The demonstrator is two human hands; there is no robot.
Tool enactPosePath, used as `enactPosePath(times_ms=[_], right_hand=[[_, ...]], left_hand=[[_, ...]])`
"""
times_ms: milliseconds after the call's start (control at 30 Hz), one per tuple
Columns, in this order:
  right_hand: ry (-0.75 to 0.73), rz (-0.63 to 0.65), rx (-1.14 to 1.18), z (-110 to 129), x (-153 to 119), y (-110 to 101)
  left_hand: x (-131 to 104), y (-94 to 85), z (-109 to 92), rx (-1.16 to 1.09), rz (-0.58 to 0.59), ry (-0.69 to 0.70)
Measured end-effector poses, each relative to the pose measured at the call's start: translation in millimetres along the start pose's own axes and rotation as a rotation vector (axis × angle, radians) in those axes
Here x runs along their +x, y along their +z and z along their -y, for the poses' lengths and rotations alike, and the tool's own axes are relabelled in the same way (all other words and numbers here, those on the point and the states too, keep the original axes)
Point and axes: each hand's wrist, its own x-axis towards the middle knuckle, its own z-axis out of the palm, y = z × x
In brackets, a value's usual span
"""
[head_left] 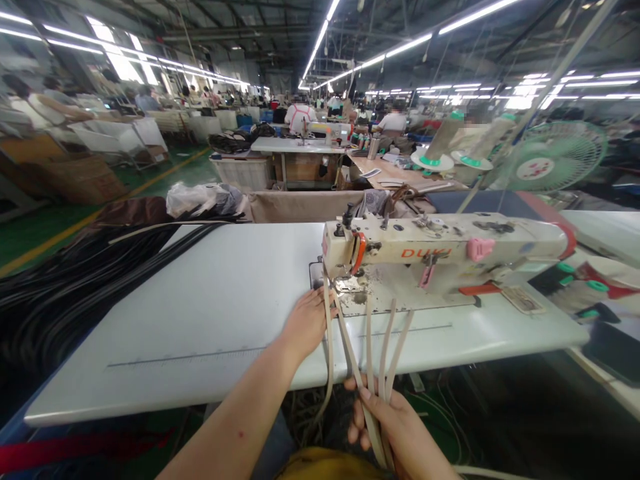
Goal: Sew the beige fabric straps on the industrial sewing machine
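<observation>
A white sewing machine (435,250) with an orange-edged needle guard stands on a pale table. My left hand (311,315) lies with its fingers stretched out flat on the bed beside the needle area. Its fingertips touch a beige strip (329,333) that hangs from the machine head and curves down over the table edge. Below that edge, my right hand (395,423) is closed around several narrow beige strips (369,347), whose free ends fan out upward over the table. The exact contact under my left fingertips is hidden.
Long black strips (60,307) are heaped on the left. Thread cones (440,143) and a green fan (550,160) stand behind the machine at the right. The table's front edge (175,403) runs close before me. Other people sit at machines farther back.
</observation>
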Motion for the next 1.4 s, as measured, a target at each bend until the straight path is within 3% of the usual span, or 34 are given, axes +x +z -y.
enactPosePath(times_ms=[500, 1133, 1400], right_hand=[[0.058, -0.018, 0.004, 8, -26, -3], [0.057, -0.042, -0.008, 8, -17, 2], [0.056, -0.021, 0.016, -3, -9, -4]], left_hand=[[1, -6.7, 0, -0.026, 0.019, -0.015], [1, -7.6, -1, -0.048, 0.024, -0.006], [1, -5.2, -3, -0.011, 0.007, 0.005]])
